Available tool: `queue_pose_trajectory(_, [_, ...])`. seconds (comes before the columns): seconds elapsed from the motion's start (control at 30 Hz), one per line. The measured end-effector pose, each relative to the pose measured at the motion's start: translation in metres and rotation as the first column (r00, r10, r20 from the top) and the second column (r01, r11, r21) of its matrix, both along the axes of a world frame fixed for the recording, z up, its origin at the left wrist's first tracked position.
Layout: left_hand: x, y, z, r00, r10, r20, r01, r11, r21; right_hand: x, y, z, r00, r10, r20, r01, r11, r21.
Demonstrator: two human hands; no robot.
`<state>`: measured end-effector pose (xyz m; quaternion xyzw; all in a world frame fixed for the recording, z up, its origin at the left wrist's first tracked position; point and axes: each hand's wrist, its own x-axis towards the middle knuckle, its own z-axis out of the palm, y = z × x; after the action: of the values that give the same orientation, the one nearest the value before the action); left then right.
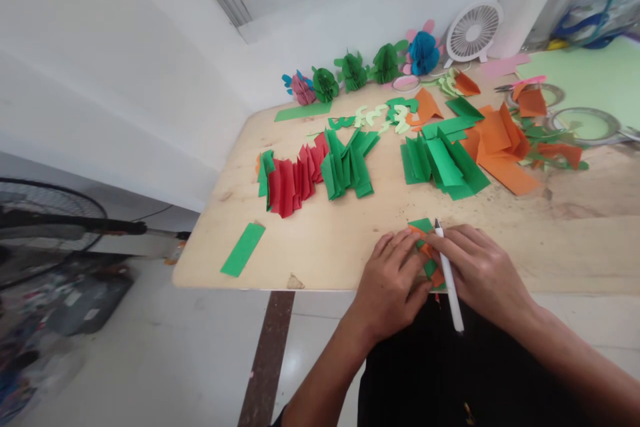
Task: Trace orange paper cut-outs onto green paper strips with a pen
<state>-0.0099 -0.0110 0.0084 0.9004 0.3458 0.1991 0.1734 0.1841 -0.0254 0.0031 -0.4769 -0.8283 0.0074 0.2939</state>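
Observation:
My right hand (485, 273) is closed around a white pen (453, 290), whose dark tip points away from me, above the paper. Under my fingers, at the table's front edge, lies a green paper strip (419, 223) with an orange paper cut-out (426, 251) on top. My left hand (393, 277) presses the cut-out and strip down with bent fingertips, its thumb near the edge. Both hands partly cover these papers, so the cut-out's full outline is hidden. Just beyond them stand folded green papers (443, 163).
Folded red papers (290, 183) and more green ones (347, 163) stand mid-table; a green strip (243, 249) lies left. Orange papers (500, 140) and tape rolls (585, 125) are at right. Paper figures (353, 71) and a small white fan (473, 32) line the wall.

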Motion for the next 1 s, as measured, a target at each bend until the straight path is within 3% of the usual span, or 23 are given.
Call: queue_pose_trajectory(1.0, [-0.005,0.0027,0.0032,0.999,0.0,-0.046,0.0,1.0,-0.018,-0.0007,0.0011,0.0057,0.998,0.008,0.07,-0.01,1.0,0.019])
